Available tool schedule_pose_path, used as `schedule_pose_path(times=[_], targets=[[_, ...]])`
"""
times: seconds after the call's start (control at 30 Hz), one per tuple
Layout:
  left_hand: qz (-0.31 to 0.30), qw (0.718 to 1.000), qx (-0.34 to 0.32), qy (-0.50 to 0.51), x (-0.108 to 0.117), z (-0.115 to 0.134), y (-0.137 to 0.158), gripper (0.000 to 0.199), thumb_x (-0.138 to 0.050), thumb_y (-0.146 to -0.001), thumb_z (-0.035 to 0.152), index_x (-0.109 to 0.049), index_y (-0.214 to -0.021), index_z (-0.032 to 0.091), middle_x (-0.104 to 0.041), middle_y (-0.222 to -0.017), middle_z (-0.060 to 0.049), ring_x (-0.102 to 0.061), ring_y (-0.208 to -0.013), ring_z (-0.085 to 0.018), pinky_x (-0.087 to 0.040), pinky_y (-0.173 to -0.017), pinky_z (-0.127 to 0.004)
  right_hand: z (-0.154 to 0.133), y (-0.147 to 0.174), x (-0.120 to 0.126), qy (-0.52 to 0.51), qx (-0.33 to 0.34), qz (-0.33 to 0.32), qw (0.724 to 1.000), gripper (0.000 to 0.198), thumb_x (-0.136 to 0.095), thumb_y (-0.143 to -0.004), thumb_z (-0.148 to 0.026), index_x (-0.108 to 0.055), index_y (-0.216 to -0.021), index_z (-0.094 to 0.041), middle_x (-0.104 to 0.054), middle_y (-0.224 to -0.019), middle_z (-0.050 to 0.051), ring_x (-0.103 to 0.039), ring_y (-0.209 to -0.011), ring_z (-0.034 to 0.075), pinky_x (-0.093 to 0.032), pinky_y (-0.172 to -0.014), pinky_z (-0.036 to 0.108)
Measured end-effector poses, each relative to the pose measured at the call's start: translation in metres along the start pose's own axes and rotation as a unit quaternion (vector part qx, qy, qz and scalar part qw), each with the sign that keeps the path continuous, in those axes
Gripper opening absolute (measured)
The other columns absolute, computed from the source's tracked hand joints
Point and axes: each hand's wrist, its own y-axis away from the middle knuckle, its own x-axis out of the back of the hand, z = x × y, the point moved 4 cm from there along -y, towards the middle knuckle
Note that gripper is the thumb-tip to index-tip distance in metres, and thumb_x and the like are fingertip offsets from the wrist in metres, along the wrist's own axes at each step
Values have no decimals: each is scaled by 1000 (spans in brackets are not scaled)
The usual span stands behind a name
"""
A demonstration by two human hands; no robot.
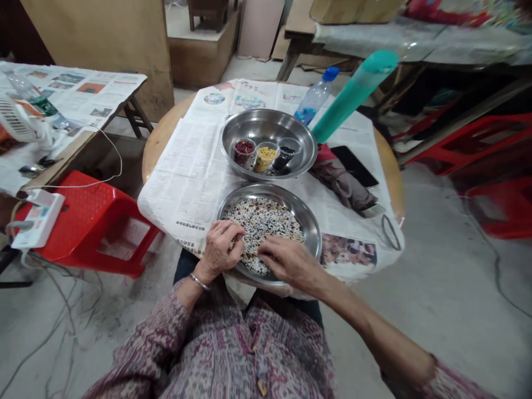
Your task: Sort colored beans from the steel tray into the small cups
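Observation:
A shallow steel basin in front of me holds a spread of mixed white, black, yellow and dark red grains and beans. Over its near left rim is my left hand, fingers curled and thumb against them. My right hand reaches in from the near right, its bent fingertips pinched together at the grains. Whatever either hand pinches is too small or hidden. Just beyond, a second steel basin contains three clear cups: dark red beans, yellow beans and black beans.
Newspaper covers the round table. Behind the basins stand a blue-capped bottle and a tall green cylinder. A crumpled cloth, a black phone-like slab and a dark band lie right. A red stool carries a power strip.

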Motion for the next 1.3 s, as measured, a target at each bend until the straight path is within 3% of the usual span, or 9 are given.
schedule_pose_path(times=[0.13,0.4,0.47,0.6,0.77,0.93,1.1,1.17,1.3], targets=[[-4,1000,7,-20,0,0,0,14,-50,-85,10,-59,-87,20,-66,-84,-2,-61,-86,-19,-44,-86,-34,1,-2,-17,44,20,-14,999,12,-55,-90,-16,-66,-87,-20,-66,-84,5,-60,-80,17,-44,-72,28],[8,1000,9,-28,1,0,-1,15,-49,-84,9,-59,-85,20,-65,-83,-2,-61,-84,-18,-45,-85,-34,56,-37,10,122,-195,166,959,17,-51,-91,-17,-68,-90,-19,-69,-97,9,-59,-94,23,-44,-80,33],[15,999,10,-28,1,0,-1,15,-49,-86,9,-59,-87,20,-65,-85,-2,-61,-86,-18,-46,-85,-34,44,-49,4,99,-170,162,967,18,-50,-92,-16,-68,-92,-19,-68,-99,9,-58,-95,23,-44,-81,33],[55,998,13,-16,4,1,-1,15,-49,-91,12,-58,-101,19,-63,-101,-7,-60,-101,-20,-48,-91,-36,6,-65,-20,62,-23,115,991,15,-53,-92,-17,-67,-97,-17,-65,-99,9,-56,-97,21,-46,-85,33],[79,997,12,-8,6,1,-1,16,-51,-95,15,-57,-109,19,-60,-108,-8,-58,-106,-20,-49,-95,-37,-2,-42,-24,42,83,67,993,9,-61,-89,-20,-67,-96,-17,-64,-99,8,-55,-98,21,-47,-84,33],[60,998,-14,-16,5,0,-3,12,-51,-94,12,-59,-99,19,-65,-97,-6,-60,-97,-19,-48,-92,-37,39,-12,2,106,-43,89,989,19,-53,-91,-11,-69,-96,-20,-65,-97,6,-56,-96,19,-46,-79,29],[58,998,-18,-19,5,1,-5,13,-51,-93,10,-59,-96,19,-66,-94,-5,-60,-93,-19,-47,-89,-37,54,-11,15,177,-188,169,951,23,-48,-95,-18,-68,-105,-18,-65,-106,13,-53,-103,26,-46,-84,36],[58,998,-17,-19,5,2,-5,13,-51,-93,11,-60,-96,19,-66,-94,-5,-60,-93,-19,-47,-88,-36,43,-16,8,172,-196,170,950,22,-50,-96,-25,-67,-109,-18,-64,-109,14,-52,-105,28,-47,-83,37],[55,998,-19,-27,6,3,-4,13,-50,-94,11,-60,-97,19,-66,-93,-4,-60,-92,-19,-47,-88,-35,8,-22,-12,79,-110,116,984,19,-55,-96,-26,-66,-108,-18,-63,-104,10,-56,-102,23,-49,-84,33]])
